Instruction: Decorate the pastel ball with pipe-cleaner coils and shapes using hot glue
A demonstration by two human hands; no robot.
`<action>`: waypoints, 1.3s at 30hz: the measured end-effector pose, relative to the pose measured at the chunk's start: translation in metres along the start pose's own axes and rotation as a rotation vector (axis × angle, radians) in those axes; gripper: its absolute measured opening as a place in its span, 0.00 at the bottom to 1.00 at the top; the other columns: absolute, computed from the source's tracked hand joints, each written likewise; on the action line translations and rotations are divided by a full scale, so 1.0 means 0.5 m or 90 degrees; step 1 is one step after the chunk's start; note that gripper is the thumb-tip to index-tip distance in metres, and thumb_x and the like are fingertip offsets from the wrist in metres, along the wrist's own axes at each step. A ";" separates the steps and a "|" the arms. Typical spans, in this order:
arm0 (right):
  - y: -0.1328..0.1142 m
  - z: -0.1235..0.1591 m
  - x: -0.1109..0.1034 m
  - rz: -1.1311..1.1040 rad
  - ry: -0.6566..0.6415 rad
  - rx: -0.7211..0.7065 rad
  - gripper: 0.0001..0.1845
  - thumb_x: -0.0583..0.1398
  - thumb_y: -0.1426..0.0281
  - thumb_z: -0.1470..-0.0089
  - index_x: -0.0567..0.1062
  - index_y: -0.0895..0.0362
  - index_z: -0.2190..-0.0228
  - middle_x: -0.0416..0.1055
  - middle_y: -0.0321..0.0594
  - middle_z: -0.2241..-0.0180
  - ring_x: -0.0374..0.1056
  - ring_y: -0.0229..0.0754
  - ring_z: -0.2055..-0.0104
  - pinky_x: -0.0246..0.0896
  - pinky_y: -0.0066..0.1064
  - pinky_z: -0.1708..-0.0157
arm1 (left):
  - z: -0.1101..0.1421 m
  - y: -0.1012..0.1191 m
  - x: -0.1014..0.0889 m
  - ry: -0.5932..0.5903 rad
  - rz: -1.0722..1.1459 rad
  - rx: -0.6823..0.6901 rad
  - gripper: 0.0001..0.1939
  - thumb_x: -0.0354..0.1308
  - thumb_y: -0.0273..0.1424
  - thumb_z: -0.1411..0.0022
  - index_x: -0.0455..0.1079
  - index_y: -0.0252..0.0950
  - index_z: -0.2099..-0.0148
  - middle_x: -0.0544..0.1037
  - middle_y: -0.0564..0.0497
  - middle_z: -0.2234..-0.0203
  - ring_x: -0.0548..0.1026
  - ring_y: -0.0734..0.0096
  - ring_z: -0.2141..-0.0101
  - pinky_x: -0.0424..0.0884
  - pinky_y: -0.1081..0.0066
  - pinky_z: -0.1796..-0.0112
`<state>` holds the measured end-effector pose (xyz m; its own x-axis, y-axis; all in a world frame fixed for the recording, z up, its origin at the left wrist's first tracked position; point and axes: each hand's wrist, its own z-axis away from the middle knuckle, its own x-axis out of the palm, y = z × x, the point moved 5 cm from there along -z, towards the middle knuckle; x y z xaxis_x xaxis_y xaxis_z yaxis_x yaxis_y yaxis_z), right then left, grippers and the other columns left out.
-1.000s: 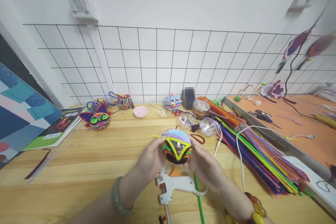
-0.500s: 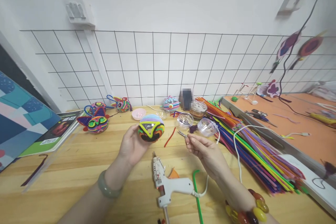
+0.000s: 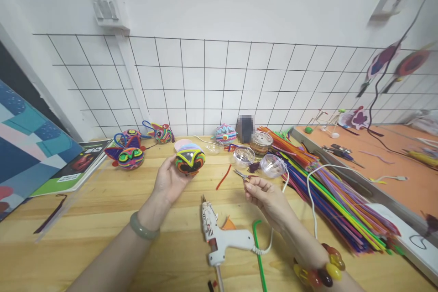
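Observation:
My left hand (image 3: 169,178) holds a ball (image 3: 190,160) covered partly with coloured pipe cleaners; a yellow V lies across its dark, shiny front. In my right hand (image 3: 265,198) is a small pair of metal-tipped scissors (image 3: 242,175), pointing left; the fingers hide most of the handles. Between the hands a short red pipe cleaner piece (image 3: 223,177) lies on the wooden table (image 3: 164,246). Below them rests a white glue gun (image 3: 219,235), its nozzle pointing away from me. Beside its grip lies a bent green pipe cleaner (image 3: 260,255).
Clear plastic half-shells (image 3: 272,165) stand behind my right hand. A large bundle of pipe cleaners (image 3: 328,205) spreads at the right, with a white cable (image 3: 310,191) looping over it. Finished pipe-cleaner figures (image 3: 130,157) sit at the back left. A wire grid (image 3: 205,77) lines the wall.
The ball in my left hand has moved slightly left and up, now overlapping the pink dish behind it. My right hand keeps its grip on the scissors. The whole view has shifted a little.

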<state>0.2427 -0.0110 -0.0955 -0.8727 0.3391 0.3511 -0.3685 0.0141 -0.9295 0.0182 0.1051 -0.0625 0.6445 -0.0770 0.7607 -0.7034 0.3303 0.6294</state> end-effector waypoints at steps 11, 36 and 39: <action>0.000 -0.001 0.012 0.098 -0.042 -0.078 0.25 0.75 0.63 0.74 0.73 0.56 0.72 0.71 0.34 0.76 0.68 0.38 0.75 0.66 0.30 0.74 | -0.005 0.002 -0.009 0.001 -0.004 0.003 0.08 0.51 0.28 0.42 0.70 0.34 0.61 0.78 0.45 0.65 0.77 0.58 0.64 0.74 0.57 0.66; 0.007 0.016 0.026 0.192 -0.058 -0.091 0.17 0.72 0.57 0.67 0.80 0.57 0.79 0.77 0.41 0.80 0.72 0.41 0.79 0.68 0.33 0.75 | 0.021 -0.013 0.021 -0.061 0.029 -0.060 0.16 0.51 0.27 0.41 0.71 0.32 0.52 0.80 0.43 0.67 0.78 0.59 0.66 0.74 0.62 0.67; -0.002 0.018 0.025 0.190 -0.058 -0.095 0.16 0.72 0.58 0.68 0.78 0.57 0.83 0.74 0.38 0.84 0.69 0.39 0.82 0.65 0.30 0.78 | 0.029 -0.016 0.027 -0.071 0.021 -0.081 0.17 0.50 0.28 0.40 0.70 0.31 0.51 0.81 0.42 0.66 0.78 0.58 0.66 0.73 0.61 0.68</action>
<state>0.2293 -0.0151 -0.0891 -0.9626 0.2633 0.0637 -0.0478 0.0663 -0.9967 0.0284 0.0878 -0.0549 0.5791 -0.1653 0.7983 -0.6761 0.4499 0.5836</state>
